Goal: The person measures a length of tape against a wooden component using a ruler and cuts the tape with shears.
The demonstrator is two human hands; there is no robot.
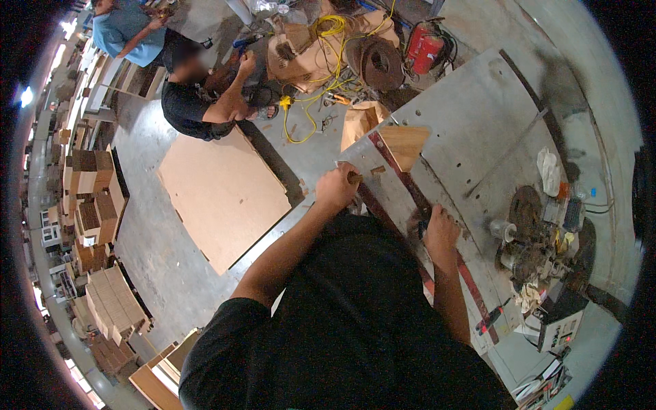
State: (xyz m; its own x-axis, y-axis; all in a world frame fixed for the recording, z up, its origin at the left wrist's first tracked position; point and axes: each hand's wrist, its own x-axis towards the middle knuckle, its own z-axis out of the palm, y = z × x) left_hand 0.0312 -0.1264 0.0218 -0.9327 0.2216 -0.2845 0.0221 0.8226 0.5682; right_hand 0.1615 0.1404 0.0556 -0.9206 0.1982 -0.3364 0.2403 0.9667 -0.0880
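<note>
My left hand point(335, 187) is closed at the near-left edge of a grey metal worktable. A small brown piece, like wood, shows at its fingertips point(354, 178). My right hand point(443, 234) is curled over the table, beside a red metal bar point(403, 176). Something dark shows by its fingers, but what it is cannot be made out. Ahead of both hands, a wedge-shaped wooden board point(406, 145) lies on the table point(471, 130), close to the red bar. A second red bar point(379, 208) runs partly hidden below my left hand.
A large flat board point(222, 198) lies to the left, with one person point(188, 109) crouching at its far end and another person point(133, 34) beyond. Yellow cable point(333, 27) and a red fire extinguisher point(425, 48) stand ahead. Cluttered machinery point(533, 239) is at right, stacked wood point(116, 301) at left.
</note>
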